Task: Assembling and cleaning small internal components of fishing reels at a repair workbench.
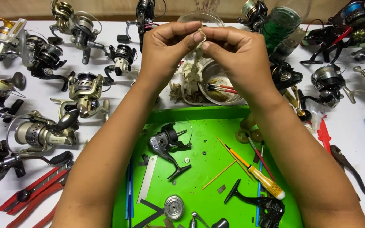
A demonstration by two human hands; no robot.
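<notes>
1. Left hand (165, 48) and right hand (237, 52) meet at upper centre of the frame, fingertips pinching a dirty cloth scrap (200, 34) between them.
2. The scrap hangs above a clear plastic tub (210, 86) on the table (106, 31).

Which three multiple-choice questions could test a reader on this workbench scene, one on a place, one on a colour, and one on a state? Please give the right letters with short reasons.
1. Where does the yellow-handled screwdriver lie?
A. on the green tray
B. in the clear bowl
C. among the reels at far left

2. What colour is the tray?
A. white
B. green
C. red

3. What are the two hands doing?
A. resting flat on the table
B. each gripping a reel
C. pinching one small pale scrap between their fingertips

Answers: 1 A, it lies on the tray's right side. 2 B, its surface is bright green. 3 C, the left hand and right hand meet on the pale scrap above the tray.
</notes>
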